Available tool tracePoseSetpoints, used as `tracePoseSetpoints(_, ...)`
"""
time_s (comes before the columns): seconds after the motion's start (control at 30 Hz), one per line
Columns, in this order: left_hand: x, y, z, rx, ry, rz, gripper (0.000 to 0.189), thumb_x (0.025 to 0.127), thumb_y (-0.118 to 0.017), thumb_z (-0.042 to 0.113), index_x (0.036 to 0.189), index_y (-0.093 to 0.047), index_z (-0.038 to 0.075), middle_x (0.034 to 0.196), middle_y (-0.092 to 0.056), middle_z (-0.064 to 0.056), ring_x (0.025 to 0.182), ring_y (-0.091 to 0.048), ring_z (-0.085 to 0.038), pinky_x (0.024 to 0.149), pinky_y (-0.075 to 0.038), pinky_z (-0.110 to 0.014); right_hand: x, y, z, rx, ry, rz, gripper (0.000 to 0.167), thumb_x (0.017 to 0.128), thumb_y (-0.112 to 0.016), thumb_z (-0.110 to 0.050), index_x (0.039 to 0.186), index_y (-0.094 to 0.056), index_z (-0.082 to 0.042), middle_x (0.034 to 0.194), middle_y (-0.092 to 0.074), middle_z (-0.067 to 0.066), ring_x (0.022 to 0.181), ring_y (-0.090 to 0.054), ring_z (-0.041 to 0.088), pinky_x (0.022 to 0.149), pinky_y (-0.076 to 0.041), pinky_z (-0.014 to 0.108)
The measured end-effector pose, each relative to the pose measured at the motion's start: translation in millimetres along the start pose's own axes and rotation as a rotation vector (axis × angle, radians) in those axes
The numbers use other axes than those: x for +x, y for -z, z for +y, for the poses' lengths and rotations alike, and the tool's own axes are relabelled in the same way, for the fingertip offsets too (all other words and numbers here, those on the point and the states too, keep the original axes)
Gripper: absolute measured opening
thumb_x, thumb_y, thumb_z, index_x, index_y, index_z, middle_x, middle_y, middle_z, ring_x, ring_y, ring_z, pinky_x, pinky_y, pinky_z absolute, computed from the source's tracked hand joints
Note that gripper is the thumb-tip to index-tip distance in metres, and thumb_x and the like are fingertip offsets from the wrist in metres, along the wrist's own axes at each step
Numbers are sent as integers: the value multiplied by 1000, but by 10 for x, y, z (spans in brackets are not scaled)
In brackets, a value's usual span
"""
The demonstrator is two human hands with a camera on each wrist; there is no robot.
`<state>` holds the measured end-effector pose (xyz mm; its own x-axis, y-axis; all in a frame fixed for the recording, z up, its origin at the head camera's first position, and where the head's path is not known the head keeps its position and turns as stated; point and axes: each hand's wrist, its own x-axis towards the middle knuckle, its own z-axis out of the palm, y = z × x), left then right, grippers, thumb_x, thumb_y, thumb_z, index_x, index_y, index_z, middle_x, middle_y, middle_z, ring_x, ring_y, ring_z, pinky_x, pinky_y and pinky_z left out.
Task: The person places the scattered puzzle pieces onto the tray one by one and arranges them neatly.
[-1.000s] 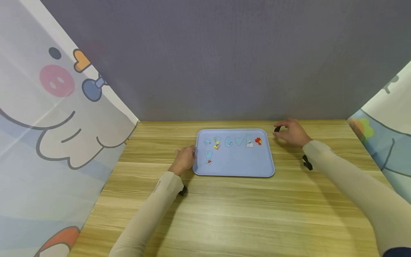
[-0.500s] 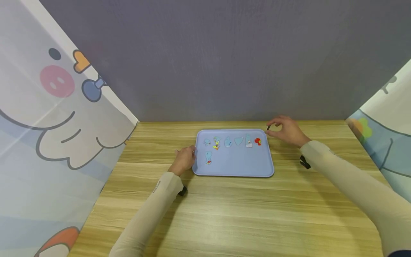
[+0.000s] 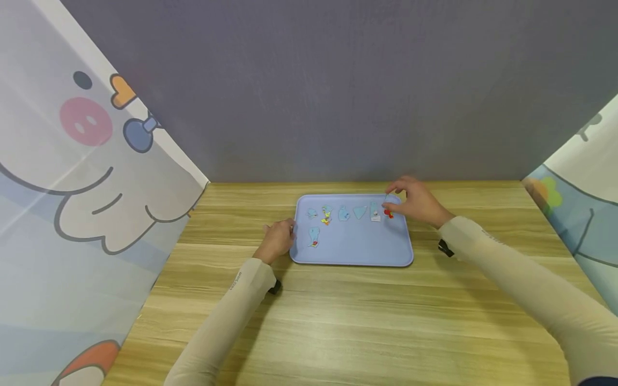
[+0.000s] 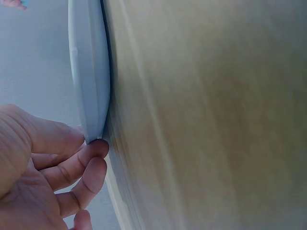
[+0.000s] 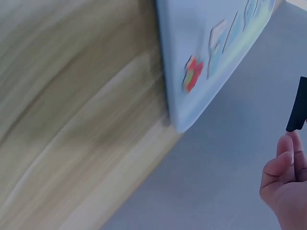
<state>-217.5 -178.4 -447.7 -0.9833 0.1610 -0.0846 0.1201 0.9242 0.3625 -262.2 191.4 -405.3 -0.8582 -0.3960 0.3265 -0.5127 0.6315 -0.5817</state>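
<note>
On the table lies a pale blue tray (image 3: 357,247) with a raised rim. My left hand (image 3: 278,241) grips its left end; in the left wrist view the thumb and curled fingers pinch the tray rim (image 4: 89,72). Over the tray's far right corner, my right hand (image 3: 419,206) pinches a small flat piece (image 5: 299,106), whose side facing the right wrist camera is black. Below those fingertips is a red cutout piece (image 3: 388,213), partly covered by the thumb. A light blue piece with a white base (image 3: 374,212) lies left of it.
Several more cutouts stretch along the tray's far side, among them a triangular piece (image 3: 359,212) and a yellow-and-blue piece (image 3: 326,214). Nearer lies a long blue piece (image 3: 314,236). A grey wall (image 3: 338,96) rises behind the wooden table (image 3: 357,321).
My right hand has moved left with the flat piece, from right of the tray to over its far right corner. The piece has turned from its black face to edge-on. The left hand stays put.
</note>
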Motion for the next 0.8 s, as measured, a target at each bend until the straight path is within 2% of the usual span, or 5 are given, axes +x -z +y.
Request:
tracePoseSetpoints(0.2, 4, 0, -12, -10, -8, 2, 35, 89, -64, 7, 124, -59, 2, 92, -69, -7, 90, -62, -25, 96, -23, -63, 20, -137, -82, 45, 135, 22, 29, 72, -83, -15, 93, -68, -3, 99, -61, 6, 89, -53, 28, 72, -41, 42)
tracePoseSetpoints(0.4, 7, 2, -14, -19, -4, -5, 35, 89, -63, 7, 124, -59, 2, 92, -69, -7, 92, -62, -26, 97, -22, -63, 30, -284, -135, 51, 146, -13, 30, 71, -84, -17, 93, -68, -5, 99, -61, 4, 88, -54, 28, 70, -44, 39)
tracePoseSetpoints(0.53, 10, 1, -17, -24, 5, -12, 35, 90, -63, 7, 124, -58, 2, 92, -69, -7, 94, -62, -26, 99, -19, -66, 40, -413, -185, 92, 149, -73, 29, 73, -83, -19, 93, -67, -5, 99, -60, 5, 90, -53, 30, 72, -46, 43)
tracePoseSetpoints(0.67, 13, 2, -20, -23, 4, -15, 35, 90, -63, 7, 124, -58, 1, 92, -69, -8, 94, -62, -27, 99, -19, -66, 46, -551, -305, 151, 123, -155, 29, 73, -82, -17, 94, -66, -5, 99, -60, 3, 92, -54, 33, 80, -44, 48)
tracePoseSetpoints(0.8, 13, 2, -21, -23, 3, -16, 35, 90, -63, 7, 124, -58, 1, 92, -69, -8, 95, -62, -27, 100, -18, -67, 74, -708, -427, 156, 94, -259, 31, 71, -83, -16, 95, -67, -4, 96, -60, 2, 91, -54, 30, 81, -45, 44)
